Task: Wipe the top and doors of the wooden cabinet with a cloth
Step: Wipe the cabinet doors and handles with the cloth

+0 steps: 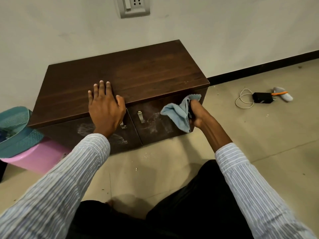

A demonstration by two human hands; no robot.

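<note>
Cabinet [131, 73]: two doors, two handles. Left hand [105, 107] flat on top; right hand [196, 112] grips one cloth [177, 112].

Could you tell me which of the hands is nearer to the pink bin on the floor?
Left. The left hand rests on the cabinet top above the pink bin; the right hand grips the cloth farther right.
</note>
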